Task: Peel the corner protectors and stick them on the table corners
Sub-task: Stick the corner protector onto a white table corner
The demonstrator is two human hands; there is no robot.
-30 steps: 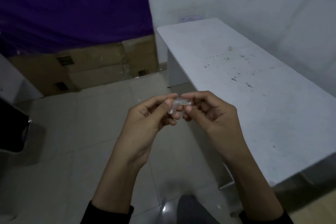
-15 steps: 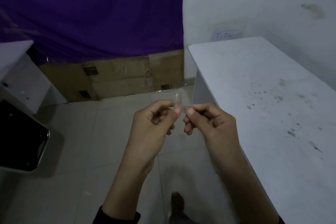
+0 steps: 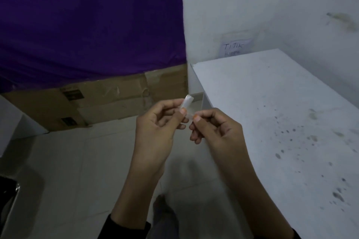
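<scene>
From here I see the corner protector point(image 3: 187, 106) as clear plastic, milky at its upper end. The table point(image 3: 272, 102) is matt white, smooth but speckled with dark stains. Cardboard boxes point(image 3: 108, 101) look dull brown, the purple cloth point(image 3: 87, 25) matt, the floor tiles point(image 3: 77, 161) pale and faintly glossy.

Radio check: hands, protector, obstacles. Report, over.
Left hand, right hand both pinch clear corner protector, beside table. Not stuck yet. Nothing in the way.
</scene>
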